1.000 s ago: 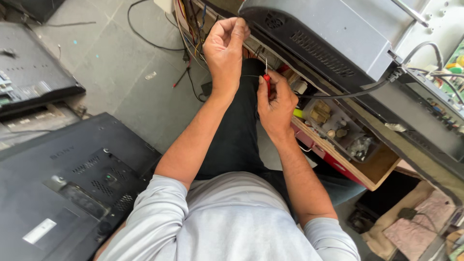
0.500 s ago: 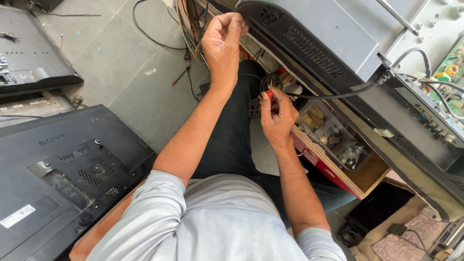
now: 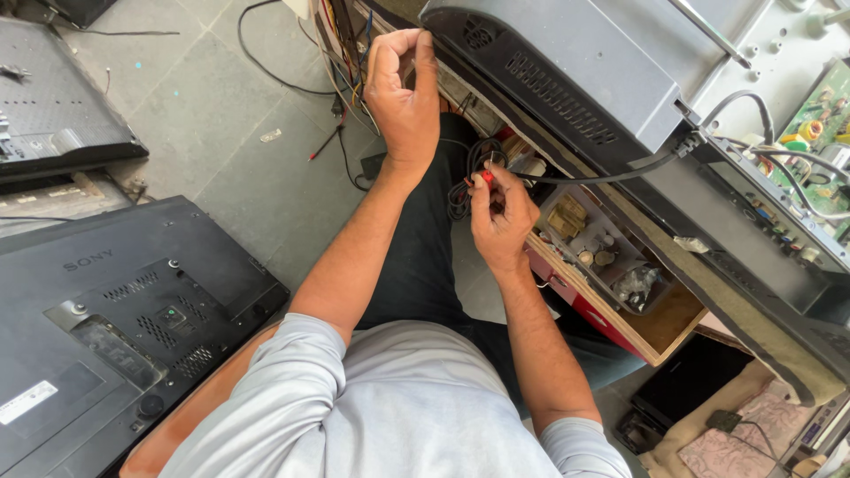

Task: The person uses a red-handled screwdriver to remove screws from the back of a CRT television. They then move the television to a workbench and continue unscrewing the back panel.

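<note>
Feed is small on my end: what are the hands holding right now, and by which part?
Right hand pinches a small red-handled tool by its handle. Left hand is raised by the wires; whether it grips one cannot be told.

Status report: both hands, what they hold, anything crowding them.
Left hand raised, fingers pinched at the wire bundle. Right hand shut on small red-tipped tool. Black cable runs beside it.
</note>
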